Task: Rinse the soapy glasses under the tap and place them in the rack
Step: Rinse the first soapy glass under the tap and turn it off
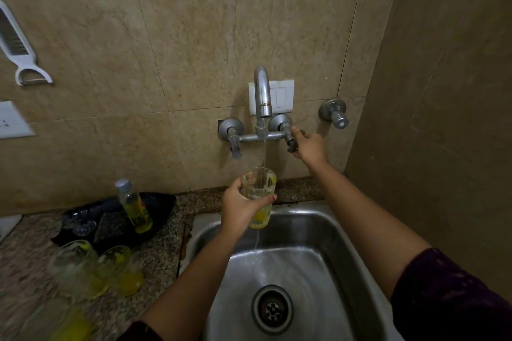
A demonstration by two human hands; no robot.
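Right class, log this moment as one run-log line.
step: rinsing | left hand: holds glass under tap stream | right hand: grips tap handle | water: running | other glasses: on counter

- Speckled granite counter (163,255) spreads from my seven to ten o'clock and runs on as a narrow strip behind the sink.
- Steel sink (310,220) is set into it at my six o'clock, its floor wet, with the drain (272,309) near the middle.
- Black tray (163,206) lies on the counter at my nine o'clock, against the wall.
- A glass (74,266) and a second glass (119,268) sit just beside each other at the tray's six o'clock, both blurred, with yellow low in them.
- A third glass (55,324) sits at their six o'clock, by the frame's edge.
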